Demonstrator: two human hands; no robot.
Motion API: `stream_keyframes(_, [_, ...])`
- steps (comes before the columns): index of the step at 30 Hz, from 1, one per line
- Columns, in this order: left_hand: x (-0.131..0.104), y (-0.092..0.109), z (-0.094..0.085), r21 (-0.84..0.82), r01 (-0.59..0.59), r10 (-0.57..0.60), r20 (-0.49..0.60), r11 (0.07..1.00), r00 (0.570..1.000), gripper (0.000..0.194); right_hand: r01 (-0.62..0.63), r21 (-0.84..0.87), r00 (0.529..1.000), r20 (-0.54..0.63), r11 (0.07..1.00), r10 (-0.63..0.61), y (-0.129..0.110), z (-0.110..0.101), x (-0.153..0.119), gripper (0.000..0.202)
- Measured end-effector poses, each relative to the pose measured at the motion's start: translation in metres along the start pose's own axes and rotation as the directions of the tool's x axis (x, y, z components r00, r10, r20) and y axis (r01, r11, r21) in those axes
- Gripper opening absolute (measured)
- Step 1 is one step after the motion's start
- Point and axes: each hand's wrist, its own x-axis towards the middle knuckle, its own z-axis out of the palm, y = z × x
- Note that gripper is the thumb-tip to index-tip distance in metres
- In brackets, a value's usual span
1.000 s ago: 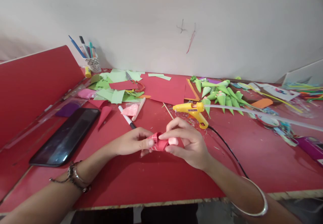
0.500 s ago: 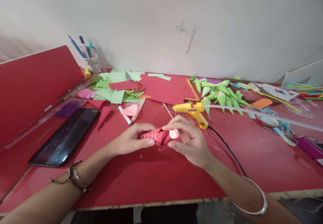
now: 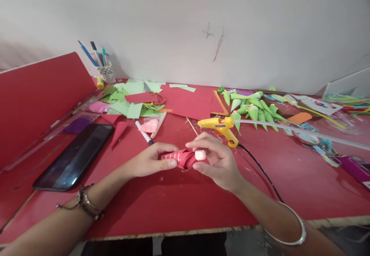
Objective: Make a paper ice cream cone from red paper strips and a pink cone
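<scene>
Near the middle of the table, my left hand [image 3: 148, 159] is closed around a rolled red paper cone [image 3: 177, 156] marked with white lines. Its open, layered end faces right. A pale pink lump of clay [image 3: 200, 155] sits by that end, within the curled thumb and fingers of my right hand [image 3: 218, 159]. How far the lump touches the paper is not clear. Just beyond my right hand lies a yellow glue gun [image 3: 216, 123] with a long clear glue stick. A thin wooden stick [image 3: 192, 126] rests beside the gun.
A black phone [image 3: 73, 158] lies left. Behind my hands are a marker [image 3: 143, 132], bagged pink clay [image 3: 149, 125], red paper [image 3: 192, 104] and green paper scraps [image 3: 134, 110]. Several green paper cones [image 3: 253, 113] are piled at the back right. The glue gun's black cord [image 3: 261, 169] runs forward.
The paper cone has turned slightly in my fingers, with its open end facing me more. The pink lump has shifted a little right and down. Both arms are nearly still.
</scene>
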Motion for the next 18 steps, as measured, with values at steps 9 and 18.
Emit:
stream_keyframes(9, [-0.0006, 0.0002, -0.0005, -0.047, 0.045, -0.043, 0.05, 0.998, 0.998, 0.039, 0.017, -0.061, 1.0, -0.004, 0.998, -0.017, -0.0014, -0.0011, 0.0001, 0.02])
stream_keyframes(18, [0.0002, -0.0014, -0.0001, -0.045, 0.047, -0.046, 0.014, 0.998, 0.999, 0.049, -0.002, -0.017, 1.0, -0.03, 1.0, 0.001, 0.0006, -0.0005, -0.0001, 0.024])
